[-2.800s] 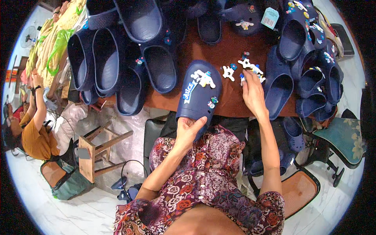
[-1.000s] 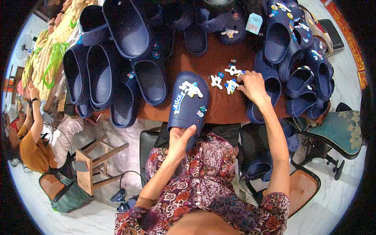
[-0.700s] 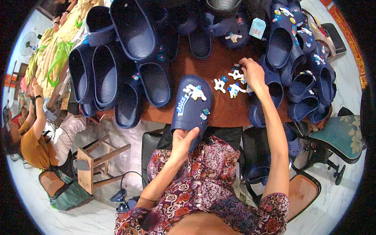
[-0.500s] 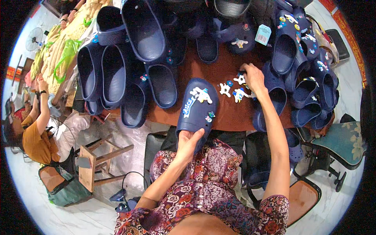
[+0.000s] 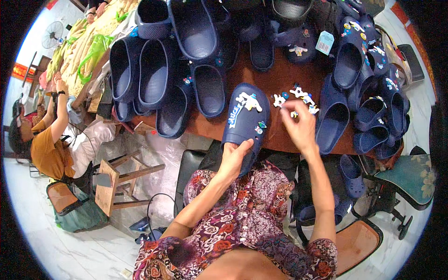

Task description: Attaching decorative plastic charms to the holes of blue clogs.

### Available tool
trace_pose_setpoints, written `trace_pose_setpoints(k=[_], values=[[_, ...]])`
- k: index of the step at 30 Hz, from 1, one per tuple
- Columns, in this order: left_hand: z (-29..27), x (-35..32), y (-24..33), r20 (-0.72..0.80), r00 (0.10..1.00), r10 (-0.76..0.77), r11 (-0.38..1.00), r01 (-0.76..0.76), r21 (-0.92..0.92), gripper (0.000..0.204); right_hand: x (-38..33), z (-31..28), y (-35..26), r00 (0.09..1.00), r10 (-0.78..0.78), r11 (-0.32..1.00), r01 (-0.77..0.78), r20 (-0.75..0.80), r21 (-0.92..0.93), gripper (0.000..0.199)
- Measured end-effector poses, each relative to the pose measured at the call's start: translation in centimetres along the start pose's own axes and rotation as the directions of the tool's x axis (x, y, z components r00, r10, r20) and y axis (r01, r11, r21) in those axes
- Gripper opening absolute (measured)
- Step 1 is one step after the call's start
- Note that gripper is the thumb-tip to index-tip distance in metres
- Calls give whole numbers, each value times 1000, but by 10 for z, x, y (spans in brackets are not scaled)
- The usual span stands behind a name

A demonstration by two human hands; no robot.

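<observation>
My left hand (image 5: 234,161) grips a navy foam clog (image 5: 240,133) by its heel end, thumb on top, the toe pointing away from me. On the clog's upper sit a white long-eared character charm (image 5: 251,101), a pale lettered strip charm (image 5: 233,116) and small colored charms (image 5: 260,127) near the strap. To its right, my right hand (image 5: 302,128) hovers over the brown tabletop (image 5: 280,137), thumb and fingers drawn together. Whatever they pinch is too small or blurred to make out. Just beyond the fingertips lie several loose white and blue charms (image 5: 305,98).
More navy clogs crowd the table on the left (image 5: 156,74), at the back and on the right (image 5: 333,119). A pale tag (image 5: 325,43) hangs at the back. A wooden stool (image 5: 108,186), an office chair (image 5: 406,179) and a seated person (image 5: 53,151) are around the table.
My right hand has drawn back from the loose charms toward me and the clog, with its fingers pinched. My left hand still holds the clog. The whole view has shifted slightly.
</observation>
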State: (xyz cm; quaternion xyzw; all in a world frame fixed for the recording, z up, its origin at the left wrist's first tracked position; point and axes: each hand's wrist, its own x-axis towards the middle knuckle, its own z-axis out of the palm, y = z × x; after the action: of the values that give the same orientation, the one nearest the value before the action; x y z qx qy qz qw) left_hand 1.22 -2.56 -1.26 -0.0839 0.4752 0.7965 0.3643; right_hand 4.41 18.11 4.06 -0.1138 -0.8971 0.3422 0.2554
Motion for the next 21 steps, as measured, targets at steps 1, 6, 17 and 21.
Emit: trace_pose_setpoints(k=[1, 6, 17, 21], values=[[1, 0, 4, 11, 1000, 2, 1000, -2, 6, 34, -10, 4, -16, 999, 13, 996, -16, 34, 89, 13], [5, -3, 4, 36, 996, 85, 991, -81, -102, 20, -52, 34, -37, 974, -225, 974, 225, 12, -9, 13], [2, -20, -6, 29, 989, 147, 977, -140, -161, 32, -93, 46, -52, 990, -140, 989, 141, -23, 54, 12], [-2, -18, -15, 7, 991, 130, 974, -127, -189, 33, -92, 45, -55, 998, 69, 965, -64, -9, 253, 10]])
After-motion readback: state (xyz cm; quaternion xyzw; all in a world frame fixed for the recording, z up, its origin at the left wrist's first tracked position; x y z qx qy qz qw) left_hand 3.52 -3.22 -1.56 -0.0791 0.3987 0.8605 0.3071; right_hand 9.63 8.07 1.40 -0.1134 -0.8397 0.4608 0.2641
